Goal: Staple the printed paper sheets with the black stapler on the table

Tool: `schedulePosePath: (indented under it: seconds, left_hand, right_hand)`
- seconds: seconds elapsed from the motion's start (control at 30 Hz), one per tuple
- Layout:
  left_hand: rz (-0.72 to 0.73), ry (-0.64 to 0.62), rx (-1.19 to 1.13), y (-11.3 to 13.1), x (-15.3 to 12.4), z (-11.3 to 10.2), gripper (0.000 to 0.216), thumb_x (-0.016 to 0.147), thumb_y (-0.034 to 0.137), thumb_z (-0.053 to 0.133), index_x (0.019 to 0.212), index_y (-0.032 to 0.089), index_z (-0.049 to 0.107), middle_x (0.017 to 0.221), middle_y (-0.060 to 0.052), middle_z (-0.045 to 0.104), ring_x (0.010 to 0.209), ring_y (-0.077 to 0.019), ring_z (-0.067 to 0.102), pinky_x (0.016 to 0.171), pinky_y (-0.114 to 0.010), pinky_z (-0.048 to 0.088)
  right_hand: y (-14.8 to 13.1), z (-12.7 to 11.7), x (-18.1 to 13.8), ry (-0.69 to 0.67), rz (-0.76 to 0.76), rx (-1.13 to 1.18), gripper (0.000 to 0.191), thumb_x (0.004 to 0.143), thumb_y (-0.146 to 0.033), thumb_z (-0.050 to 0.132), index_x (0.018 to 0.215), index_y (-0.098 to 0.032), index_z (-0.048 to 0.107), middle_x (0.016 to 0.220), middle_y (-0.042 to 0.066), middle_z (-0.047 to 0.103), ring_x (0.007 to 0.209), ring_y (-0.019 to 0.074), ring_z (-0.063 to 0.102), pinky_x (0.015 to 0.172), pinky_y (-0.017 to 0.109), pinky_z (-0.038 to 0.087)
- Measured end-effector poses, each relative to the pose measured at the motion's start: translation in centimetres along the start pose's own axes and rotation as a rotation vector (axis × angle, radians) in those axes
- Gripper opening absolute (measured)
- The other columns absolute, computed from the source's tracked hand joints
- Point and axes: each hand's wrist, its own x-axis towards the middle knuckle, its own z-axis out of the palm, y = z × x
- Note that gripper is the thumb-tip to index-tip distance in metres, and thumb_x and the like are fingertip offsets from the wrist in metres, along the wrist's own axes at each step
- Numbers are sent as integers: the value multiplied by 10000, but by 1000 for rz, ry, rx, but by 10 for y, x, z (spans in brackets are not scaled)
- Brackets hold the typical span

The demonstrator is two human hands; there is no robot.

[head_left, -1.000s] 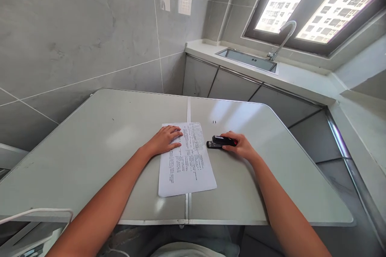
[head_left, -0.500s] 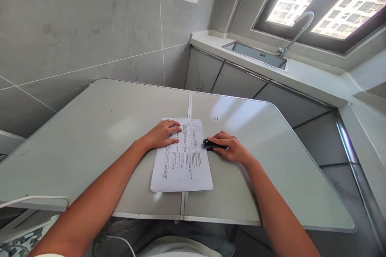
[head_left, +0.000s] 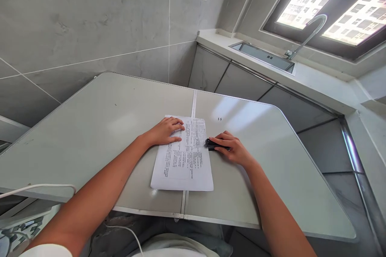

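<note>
Printed sheets of paper (head_left: 187,168) lie across the seam of the folding table (head_left: 120,108). My left hand (head_left: 167,130) rests flat on their upper left part, fingers spread and holding nothing. In my right hand (head_left: 230,146) is a black stapler (head_left: 213,144), gripped between thumb and fingers. The stapler's front end meets the right edge of the paper; whether the edge sits inside its jaws is too small to tell. My fingers cover the stapler's rear part.
Two tiny dark bits (head_left: 220,119) lie on the table beyond the stapler. A white cable (head_left: 39,186) crosses the table's left front edge. Behind on the right, a counter holds a sink (head_left: 265,57) with a tap (head_left: 307,38), beneath a window.
The camera view has shifted slightly. The stapler looks more closed at its front than before, still at the paper's right edge. My left hand stays in place on the paper.
</note>
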Motion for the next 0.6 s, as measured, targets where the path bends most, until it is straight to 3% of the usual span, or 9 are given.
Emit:
schedulePosePath:
  seconds: [0.6]
  left_hand:
    - [2, -6, -8, -1, 0, 0, 397, 931, 469, 669, 1270, 264, 674, 1435, -84, 580, 1342, -330, 495, 1134, -524, 344]
  right_hand:
    - [-17, -1, 5, -76, 85, -172, 444, 1014, -236, 549, 1415, -412, 622, 1104, 62, 687, 954, 244, 558, 891, 448, 521]
